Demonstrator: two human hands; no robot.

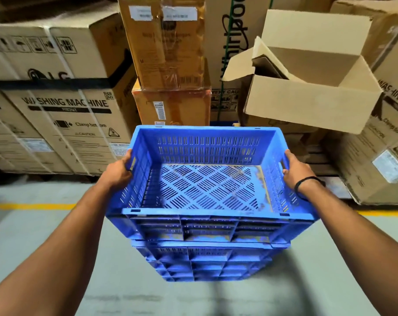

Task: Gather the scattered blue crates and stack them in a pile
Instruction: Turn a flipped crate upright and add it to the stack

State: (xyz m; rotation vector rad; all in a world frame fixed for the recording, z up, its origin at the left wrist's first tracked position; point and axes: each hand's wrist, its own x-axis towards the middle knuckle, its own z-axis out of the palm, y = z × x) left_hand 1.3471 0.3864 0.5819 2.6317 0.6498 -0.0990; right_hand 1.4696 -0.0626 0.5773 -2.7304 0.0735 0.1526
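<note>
**Tally: crates, hands, cardboard**

I count two blue crates for sure: the top crate [207,169] and the lower crate [204,263] under it. Whether a third hides beneath, I cannot tell. Two hands are in my view, the left hand [119,171] and the right hand [296,169], with one black wristband [307,180]. In cardboard I count two taped brown boxes, the upper box [163,46] and the lower box [170,108]; one open box [312,106]; and two washing-machine cartons, the left carton [68,106] and the right carton [389,133]. One yellow floor line [31,205].
</note>
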